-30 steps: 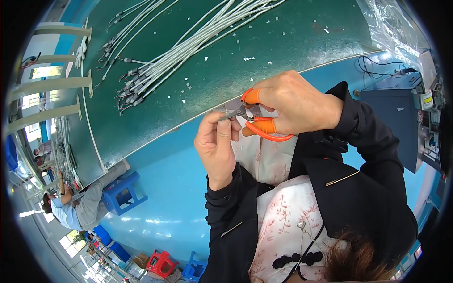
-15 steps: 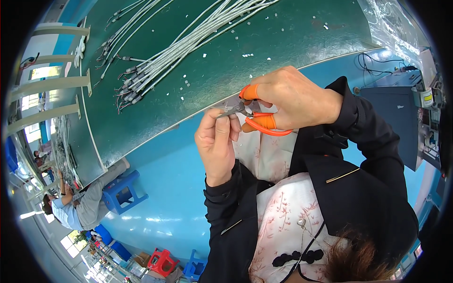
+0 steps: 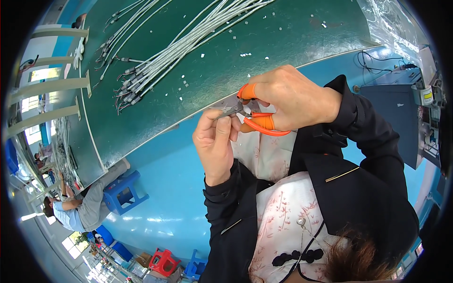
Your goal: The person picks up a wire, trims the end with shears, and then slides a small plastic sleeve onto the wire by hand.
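Observation:
My right hand is closed around a small pair of scissors with orange handles and dark grey blades. Orange finger covers wrap some of its fingers. The blades point left and meet the fingertips of my left hand. Thumb and forefinger there are pinched together at the blade tips; what they hold is too small to make out. Both hands are just off the near edge of the green table. Beyond them lies a bundle of white cables with grey ends and thin bare wires.
Small white scraps are scattered over the tabletop. More cables lie at the far left. Clear plastic sheeting covers the right corner, near a grey cabinet. At left, a person sits beside a blue stool.
Both hands and the scissors have shifted very slightly left, with the blades still at the left fingertips. The seated person's arm has moved a little.

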`<control>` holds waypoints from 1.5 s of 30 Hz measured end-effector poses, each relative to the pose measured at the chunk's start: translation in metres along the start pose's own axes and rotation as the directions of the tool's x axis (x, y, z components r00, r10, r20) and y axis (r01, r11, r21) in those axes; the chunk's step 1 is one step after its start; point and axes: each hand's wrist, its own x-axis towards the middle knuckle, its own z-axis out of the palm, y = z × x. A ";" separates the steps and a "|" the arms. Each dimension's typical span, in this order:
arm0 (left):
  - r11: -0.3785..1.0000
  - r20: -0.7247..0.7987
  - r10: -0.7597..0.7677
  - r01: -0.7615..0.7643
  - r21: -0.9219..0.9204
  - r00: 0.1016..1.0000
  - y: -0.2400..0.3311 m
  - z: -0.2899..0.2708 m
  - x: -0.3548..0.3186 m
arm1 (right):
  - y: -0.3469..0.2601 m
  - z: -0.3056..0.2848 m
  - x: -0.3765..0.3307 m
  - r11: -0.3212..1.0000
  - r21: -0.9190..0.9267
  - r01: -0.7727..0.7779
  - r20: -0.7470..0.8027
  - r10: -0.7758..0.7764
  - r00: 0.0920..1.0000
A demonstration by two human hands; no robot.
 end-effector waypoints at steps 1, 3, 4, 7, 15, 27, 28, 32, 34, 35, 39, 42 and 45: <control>1.000 0.008 -0.004 0.005 -0.007 1.000 0.000 0.000 0.000 | 0.000 0.000 0.000 1.000 0.009 0.003 0.000 -0.003 1.000; 1.000 0.029 -0.009 0.010 -0.020 1.000 0.000 0.000 0.002 | 0.000 -0.001 0.000 1.000 0.025 0.013 -0.005 -0.013 1.000; 1.000 0.029 -0.009 0.010 -0.019 1.000 0.000 0.000 0.002 | 0.000 -0.003 0.000 1.000 0.025 0.013 -0.006 -0.013 1.000; 1.000 0.047 -0.004 0.003 0.015 0.999 0.000 -0.001 0.003 | -0.004 -0.009 0.000 0.997 -0.031 -0.074 0.114 0.077 0.990; 0.998 0.019 -0.037 0.038 -0.051 0.999 0.001 0.003 0.003 | 0.004 -0.004 0.000 0.999 -0.040 -0.010 0.038 0.011 0.999; 0.998 0.090 -0.046 0.049 -0.040 0.995 0.000 -0.006 0.004 | 0.002 -0.010 0.001 0.997 -0.016 -0.072 0.156 0.073 0.985; 0.998 0.091 -0.045 0.049 -0.040 0.995 0.000 -0.005 0.004 | 0.003 -0.009 0.001 0.997 -0.017 -0.072 0.156 0.074 0.985; 0.999 0.039 -0.045 0.046 -0.007 0.998 0.001 -0.001 0.004 | 0.005 -0.006 -0.001 1.000 -0.003 -0.022 0.073 0.022 0.997; 0.999 0.059 -0.042 0.042 -0.001 0.997 0.001 -0.002 0.004 | 0.003 -0.010 0.001 0.999 -0.033 -0.044 0.126 0.047 0.991; 0.999 0.070 -0.040 0.040 0.002 0.997 0.001 -0.002 0.005 | 0.003 -0.011 0.001 0.997 -0.049 -0.054 0.152 0.061 0.987; 1.000 0.068 -0.021 0.021 0.002 0.997 0.002 -0.002 0.005 | 0.000 -0.015 0.004 0.998 -0.040 -0.054 0.161 0.060 0.985; 0.995 -0.009 0.049 -0.048 0.082 0.999 0.004 -0.005 0.008 | 0.007 -0.031 0.003 0.995 -0.089 -0.047 0.118 0.057 0.991; 0.975 -0.081 0.118 -0.101 0.196 0.990 0.009 -0.002 0.006 | 0.025 -0.046 0.000 0.964 -0.260 -0.051 0.070 0.072 0.995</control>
